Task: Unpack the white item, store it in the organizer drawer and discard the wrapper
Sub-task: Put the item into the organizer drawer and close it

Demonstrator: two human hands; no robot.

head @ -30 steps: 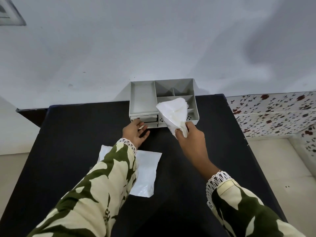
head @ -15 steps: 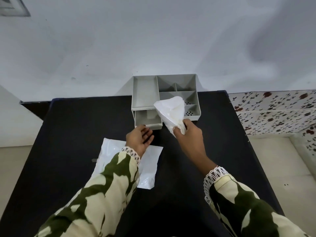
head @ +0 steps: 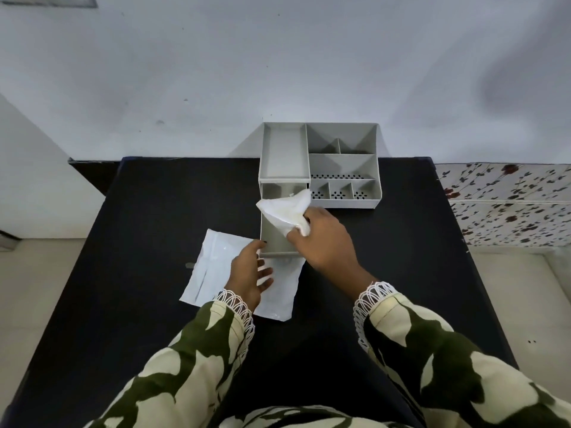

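White item (head: pixel 285 211), soft and crumpled, pinched in right hand (head: pixel 324 242) over smooth grey drawer (head: pixel 273 239).

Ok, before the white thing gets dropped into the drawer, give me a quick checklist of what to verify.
1. Drawer pulled out of the organizer: ok.
2. Drawer floor free of other things: ok for the visible part; the rest is hidden behind the white item.
3. White item gripped by the right hand, over the drawer: ok.
4. Left hand at the drawer front, outside the drawer: ok.
5. Wrapper flat on the black table, clear of the drawer opening, partly under the left hand: ok, not yet discarded.
6. Item fits the drawer: cannot tell.
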